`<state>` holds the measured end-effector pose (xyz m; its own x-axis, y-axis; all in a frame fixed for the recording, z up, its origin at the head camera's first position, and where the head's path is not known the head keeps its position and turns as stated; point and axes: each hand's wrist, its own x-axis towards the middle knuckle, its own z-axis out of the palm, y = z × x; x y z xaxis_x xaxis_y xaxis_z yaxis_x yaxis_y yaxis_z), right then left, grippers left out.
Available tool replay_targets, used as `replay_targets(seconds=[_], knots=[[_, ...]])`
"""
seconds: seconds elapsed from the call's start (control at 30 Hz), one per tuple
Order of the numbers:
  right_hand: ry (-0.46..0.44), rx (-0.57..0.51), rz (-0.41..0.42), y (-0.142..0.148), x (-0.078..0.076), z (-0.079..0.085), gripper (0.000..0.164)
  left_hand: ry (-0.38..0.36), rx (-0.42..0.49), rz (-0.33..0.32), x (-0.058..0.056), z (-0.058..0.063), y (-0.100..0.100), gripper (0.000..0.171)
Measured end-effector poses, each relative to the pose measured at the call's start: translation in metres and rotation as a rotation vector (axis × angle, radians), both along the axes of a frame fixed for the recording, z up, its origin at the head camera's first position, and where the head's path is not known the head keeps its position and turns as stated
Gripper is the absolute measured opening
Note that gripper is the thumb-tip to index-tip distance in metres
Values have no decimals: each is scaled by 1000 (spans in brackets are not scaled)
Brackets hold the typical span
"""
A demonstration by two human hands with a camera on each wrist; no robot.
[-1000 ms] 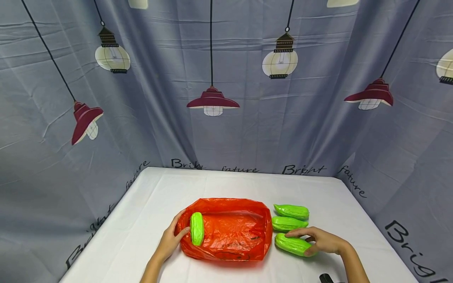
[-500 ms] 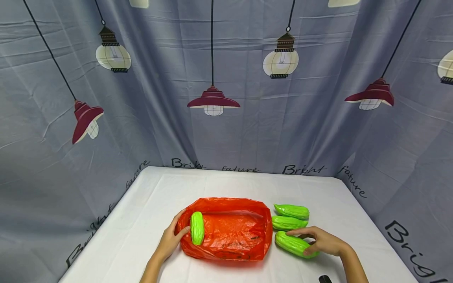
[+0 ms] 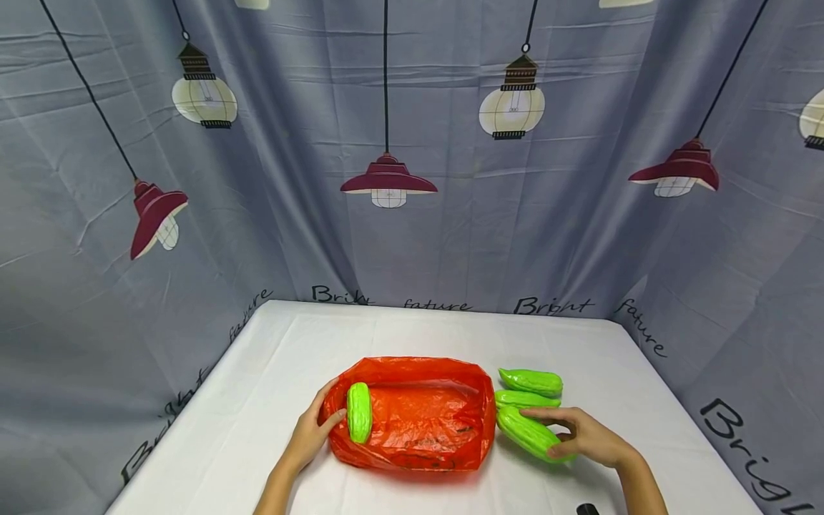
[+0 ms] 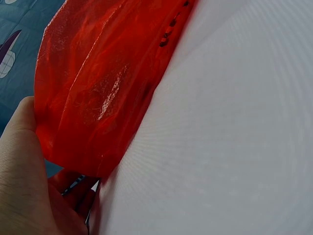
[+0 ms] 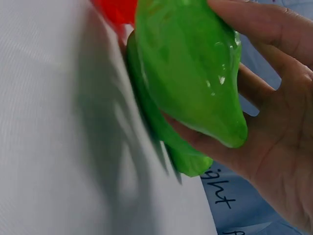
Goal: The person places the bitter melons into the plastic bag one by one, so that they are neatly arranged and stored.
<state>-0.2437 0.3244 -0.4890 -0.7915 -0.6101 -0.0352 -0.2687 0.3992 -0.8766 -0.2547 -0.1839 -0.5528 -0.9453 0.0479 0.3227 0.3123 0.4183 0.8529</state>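
Note:
A red plastic bag [image 3: 425, 422] lies with its mouth spread wide on the white table. One glossy green bitter melon [image 3: 359, 413] sits inside at its left end. My left hand [image 3: 310, 433] pinches the bag's left edge, thumb inside the rim and fingers outside; the left wrist view shows the bag's red side wall [image 4: 98, 93] beside the thumb. Right of the bag, my right hand [image 3: 589, 435] grips another bitter melon [image 3: 526, 431] between thumb and fingers. In the right wrist view this held melon [image 5: 188, 68] is raised over the table, its shadow falling beside it.
Two more bitter melons lie beyond the held one, a far melon [image 3: 531, 382] and a middle melon [image 3: 524, 398] close to the bag's right edge. A small black object [image 3: 587, 509] shows at the bottom edge. A grey-blue printed curtain [image 3: 450, 243] surrounds the table [image 3: 309, 336].
The right hand has gripped the near bitter melon and shifted it slightly up and left, tilting it more. The left hand keeps its hold on the bag. The head view has tilted slightly down.

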Motion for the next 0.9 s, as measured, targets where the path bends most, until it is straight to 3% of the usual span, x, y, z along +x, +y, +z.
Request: replay_targets(seconds=[0.5, 0.7, 0.9], knots=[[214, -270, -189, -15, 4, 11, 63, -3, 7, 4, 1, 3, 0, 58], [238, -277, -304, -39, 7, 27, 67, -2, 3, 1, 0, 0, 0, 58], [259, -286, -339, -65, 11, 48, 66, -7, 8, 2, 1, 1, 0, 58]])
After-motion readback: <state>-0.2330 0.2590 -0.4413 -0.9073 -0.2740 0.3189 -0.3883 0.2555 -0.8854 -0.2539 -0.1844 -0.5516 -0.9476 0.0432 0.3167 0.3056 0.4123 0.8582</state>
